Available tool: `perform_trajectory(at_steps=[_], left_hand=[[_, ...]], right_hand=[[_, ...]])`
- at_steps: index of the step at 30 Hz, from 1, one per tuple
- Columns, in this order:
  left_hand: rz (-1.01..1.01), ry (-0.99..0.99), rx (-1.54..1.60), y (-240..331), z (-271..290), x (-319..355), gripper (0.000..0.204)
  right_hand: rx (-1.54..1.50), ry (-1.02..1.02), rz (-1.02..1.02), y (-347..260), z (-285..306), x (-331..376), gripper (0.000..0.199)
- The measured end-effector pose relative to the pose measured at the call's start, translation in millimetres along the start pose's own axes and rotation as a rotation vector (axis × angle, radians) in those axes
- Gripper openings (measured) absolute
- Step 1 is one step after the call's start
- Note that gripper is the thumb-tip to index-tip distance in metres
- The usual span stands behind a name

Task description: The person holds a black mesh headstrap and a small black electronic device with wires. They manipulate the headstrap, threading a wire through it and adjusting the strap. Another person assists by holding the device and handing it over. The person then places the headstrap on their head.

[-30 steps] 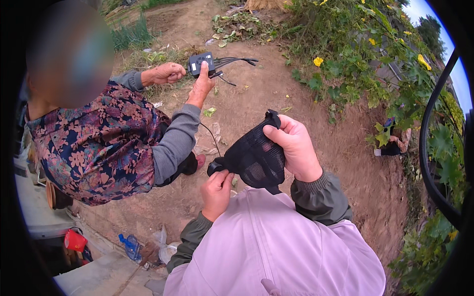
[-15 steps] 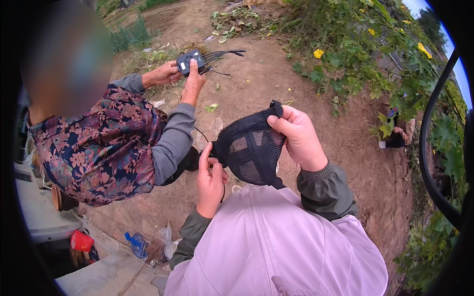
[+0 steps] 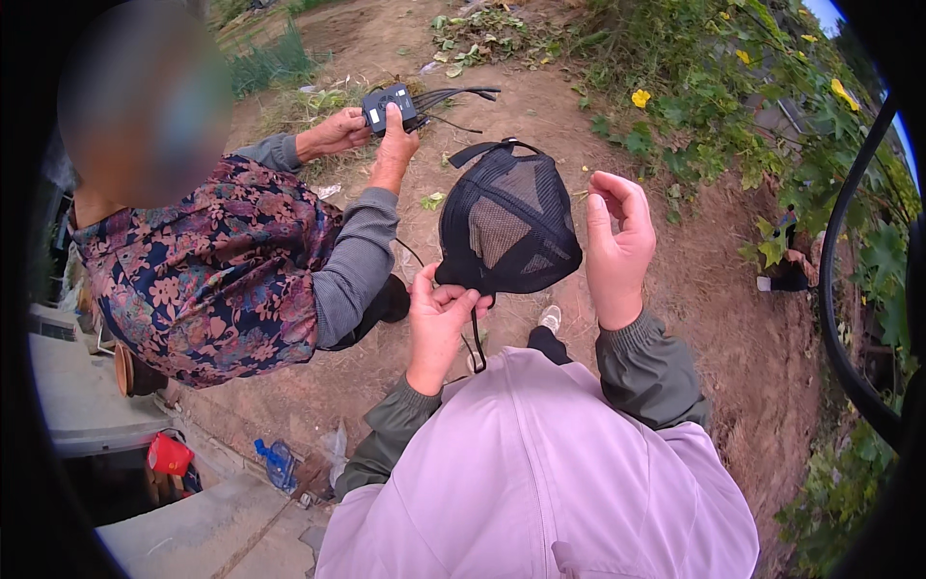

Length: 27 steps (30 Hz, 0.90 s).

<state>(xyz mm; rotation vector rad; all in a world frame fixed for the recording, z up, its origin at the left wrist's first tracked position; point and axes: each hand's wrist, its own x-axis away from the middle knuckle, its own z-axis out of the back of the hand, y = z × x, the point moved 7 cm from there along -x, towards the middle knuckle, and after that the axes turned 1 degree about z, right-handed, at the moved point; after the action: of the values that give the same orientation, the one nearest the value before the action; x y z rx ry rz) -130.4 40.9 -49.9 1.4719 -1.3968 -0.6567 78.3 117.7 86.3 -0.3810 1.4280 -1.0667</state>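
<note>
A black mesh cap (image 3: 508, 220) hangs in front of me, its strap at the far side and a thin cord at its near edge. My left hand (image 3: 441, 323) pinches the cap's near left edge between thumb and fingers. To the right of the cap, apart from it, my right hand (image 3: 622, 246) is raised with fingers loosely curled and nothing in them. At my left, another person's hands hold a small black box (image 3: 389, 108) with several black cables (image 3: 453, 95) sticking out.
The person in a floral vest (image 3: 212, 280) stands close on my left. Leafy vines (image 3: 694, 106) with yellow flowers grow on the right. A red bucket (image 3: 170, 454) and a blue plastic bottle (image 3: 278, 465) lie near the concrete edge at lower left.
My right hand has let go of the cap and moved right. The cap has turned, its strap now at the far side, while my left hand keeps hold of its edge.
</note>
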Motion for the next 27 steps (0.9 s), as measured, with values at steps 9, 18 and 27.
perform_trajectory(at_steps=[9, 18, 27], left_hand=[[-0.082, 0.002, 0.149, 6.6, -14.0, 1.7, 0.049], [-0.221, -0.204, -0.445, 82.3, 5.6, -17.5, 0.052], [-0.218, -0.279, 0.497, 89.4, -39.4, -20.2, 0.028]], right_hand=[[-0.279, -0.759, -0.654, 31.0, -69.0, 120.3, 0.024], [-0.52, -0.812, -0.568, 43.4, -57.6, 125.7, 0.018], [-0.37, -0.811, -0.56, 65.1, -49.0, 149.6, 0.013]])
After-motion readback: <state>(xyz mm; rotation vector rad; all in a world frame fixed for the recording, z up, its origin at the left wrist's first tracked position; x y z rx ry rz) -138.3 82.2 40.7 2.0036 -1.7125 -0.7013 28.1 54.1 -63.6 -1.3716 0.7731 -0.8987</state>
